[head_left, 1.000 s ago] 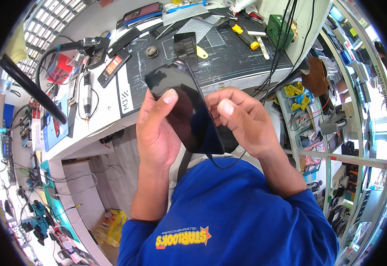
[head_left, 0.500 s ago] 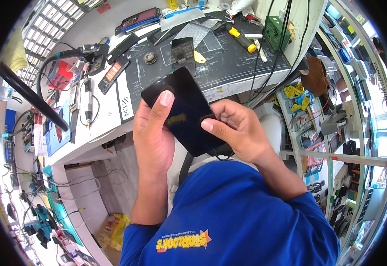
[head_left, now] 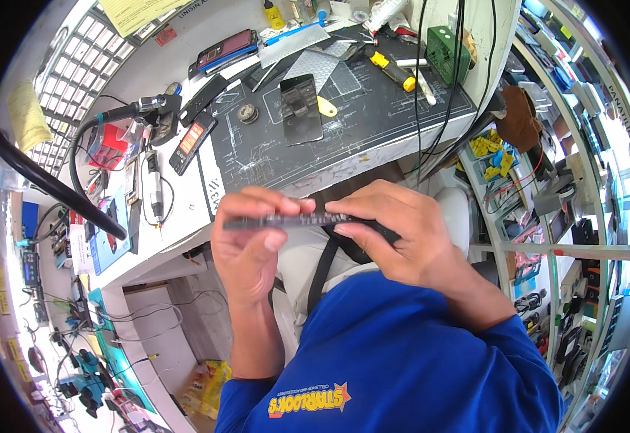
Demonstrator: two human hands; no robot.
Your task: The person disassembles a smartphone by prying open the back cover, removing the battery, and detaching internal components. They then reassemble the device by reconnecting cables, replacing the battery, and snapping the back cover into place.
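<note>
I see a cluttered repair tabletop [head_left: 185, 216] with a dark work mat [head_left: 372, 123], a yellow-handled screwdriver [head_left: 393, 70] and shelves to the right. Below its edge, both my hands hold a thin black phone [head_left: 293, 221] edge-on: left hand [head_left: 250, 245] fingers clamped at its left end, right hand [head_left: 394, 234] fingers pinching the right.
</note>
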